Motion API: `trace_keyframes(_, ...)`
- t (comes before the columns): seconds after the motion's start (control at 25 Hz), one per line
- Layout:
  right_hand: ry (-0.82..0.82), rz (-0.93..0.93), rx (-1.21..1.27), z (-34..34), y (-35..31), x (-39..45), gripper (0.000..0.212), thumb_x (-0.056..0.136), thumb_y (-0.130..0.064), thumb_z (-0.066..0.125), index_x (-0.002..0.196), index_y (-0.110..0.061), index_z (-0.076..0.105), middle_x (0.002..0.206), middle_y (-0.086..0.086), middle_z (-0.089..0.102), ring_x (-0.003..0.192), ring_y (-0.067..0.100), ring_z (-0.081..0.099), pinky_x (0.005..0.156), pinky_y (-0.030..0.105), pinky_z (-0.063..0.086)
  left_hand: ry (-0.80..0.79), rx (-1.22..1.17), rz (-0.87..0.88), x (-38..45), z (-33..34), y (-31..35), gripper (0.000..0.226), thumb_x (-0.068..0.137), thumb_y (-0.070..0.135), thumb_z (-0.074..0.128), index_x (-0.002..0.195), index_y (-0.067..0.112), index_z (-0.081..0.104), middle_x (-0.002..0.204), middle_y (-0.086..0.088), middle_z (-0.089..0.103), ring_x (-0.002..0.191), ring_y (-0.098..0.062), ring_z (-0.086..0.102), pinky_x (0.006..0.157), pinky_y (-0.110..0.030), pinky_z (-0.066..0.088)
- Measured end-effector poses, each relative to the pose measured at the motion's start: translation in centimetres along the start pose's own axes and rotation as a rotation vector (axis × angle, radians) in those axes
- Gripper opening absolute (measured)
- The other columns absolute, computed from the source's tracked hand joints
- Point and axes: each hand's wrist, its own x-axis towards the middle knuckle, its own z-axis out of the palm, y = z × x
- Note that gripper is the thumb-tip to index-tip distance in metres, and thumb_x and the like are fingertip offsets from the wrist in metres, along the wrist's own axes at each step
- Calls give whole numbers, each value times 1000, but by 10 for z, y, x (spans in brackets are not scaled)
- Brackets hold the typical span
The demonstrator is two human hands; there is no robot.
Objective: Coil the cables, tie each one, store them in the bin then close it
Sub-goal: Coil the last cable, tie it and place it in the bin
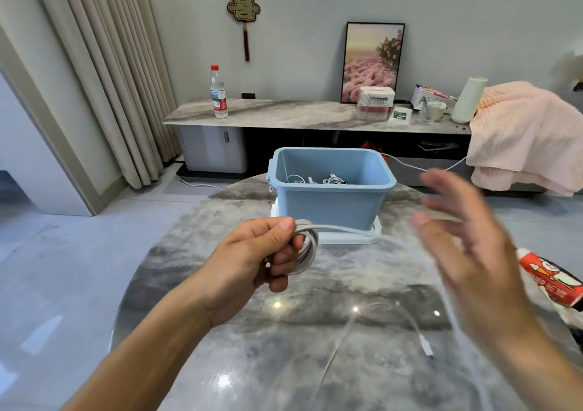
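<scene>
My left hand [252,254] grips a small coil of white cable [307,246] above the round marble table [252,363]. From the coil the loose cable runs right in a blurred arc past my right hand [463,253], which is motion-blurred with fingers spread; whether it holds the cable is unclear. The cable's free end with its plug [426,349] hangs low over the table at the right. The open blue bin [331,202] stands behind the coil on its white lid [353,238]. Coiled white cables [315,179] lie inside the bin.
A red and white package [550,279] lies at the table's right edge. Behind the table stands a low marble console [284,115] with a water bottle [218,93], boxes and a pink blanket [520,139]. Another white cord [419,167] trails behind the bin.
</scene>
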Motion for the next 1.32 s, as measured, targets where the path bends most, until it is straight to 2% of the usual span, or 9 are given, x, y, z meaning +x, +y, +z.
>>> trace_keyframes(0.12,-343,-101,60,36,-23,-32,35,90,-40,57,125,-34,58,95,-12,73,91,1,68,74,12,48,57,53,11,0,13,-3,28,91,33,56,72,12,58,57,1,39,50,-12,36,46,-23,38)
trace_keyframes(0.2,-288,160,442,39,-23,-24,28,90,-27,57,116,-23,65,75,7,71,64,21,69,63,25,53,97,109,14,-1,16,-2,31,93,34,58,71,12,57,56,0,42,51,-12,38,46,-24,40)
trace_keyframes(0.4,-590,841,1375,-14,7,17,45,103,-32,32,129,-9,61,111,19,69,79,32,68,62,40,56,223,316,12,2,12,-3,36,102,26,45,71,10,54,54,2,41,50,-12,36,46,-25,35)
trace_keyframes(0.48,-580,813,1117,-22,15,19,34,94,-34,49,103,-12,72,88,14,68,45,20,56,35,24,43,241,310,-20,3,10,-3,35,102,26,45,71,11,53,54,4,37,50,-12,33,46,-23,32)
trace_keyframes(0.64,-458,525,447,-6,17,21,9,96,-3,51,95,-10,58,71,13,64,34,9,25,38,14,18,97,-144,-231,0,13,1,32,95,25,44,69,10,54,57,1,30,49,-12,25,48,-25,23)
trace_keyframes(0.84,-334,3,-346,57,25,-27,12,102,-26,50,93,-25,59,68,-3,66,61,15,62,60,35,48,21,-518,-110,1,20,-5,27,91,21,46,89,9,70,69,1,43,58,-12,42,81,-38,42)
trace_keyframes(1.04,-549,-5,-594,87,-20,-54,40,99,-13,37,135,-28,38,119,1,62,106,28,63,78,37,44,219,-327,83,11,20,-26,34,95,22,46,112,3,68,79,-1,61,74,-14,61,93,-40,38)
trace_keyframes(1.2,-688,48,-606,80,-46,-52,24,98,-14,42,120,-23,46,114,4,62,106,29,61,70,31,33,269,345,266,15,21,-39,30,101,20,48,99,-2,68,77,-4,66,79,-10,60,76,-29,47)
trace_keyframes(1.32,-520,-81,-604,51,-44,-31,12,97,-32,51,101,-23,58,95,-1,67,92,24,63,70,35,43,89,640,374,12,26,-41,31,100,22,45,93,-3,61,76,-8,57,69,-17,51,63,-34,45)
